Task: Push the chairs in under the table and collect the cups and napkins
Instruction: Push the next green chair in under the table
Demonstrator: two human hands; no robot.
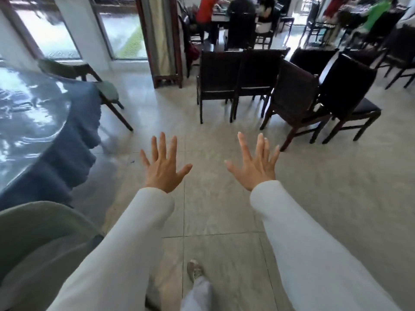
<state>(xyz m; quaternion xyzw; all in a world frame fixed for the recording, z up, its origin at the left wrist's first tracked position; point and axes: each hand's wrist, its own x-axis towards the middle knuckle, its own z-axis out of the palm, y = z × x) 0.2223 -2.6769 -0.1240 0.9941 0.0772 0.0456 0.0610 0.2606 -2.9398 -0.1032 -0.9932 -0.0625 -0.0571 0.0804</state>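
My left hand and my right hand are stretched out in front of me over the tiled floor, fingers spread, holding nothing. A round table with a blue cloth and a shiny top fills the left side. A green-cushioned chair stands at its far side, its seat partly under the cloth. Another green chair back is at the bottom left, close to my left sleeve. No cups or napkins show on the visible table top.
Several dark wooden chairs stand grouped ahead on the right. A wooden-framed pillar rises at the centre back. People sit at a far table. Open tiled floor lies between me and the chairs. My foot is below.
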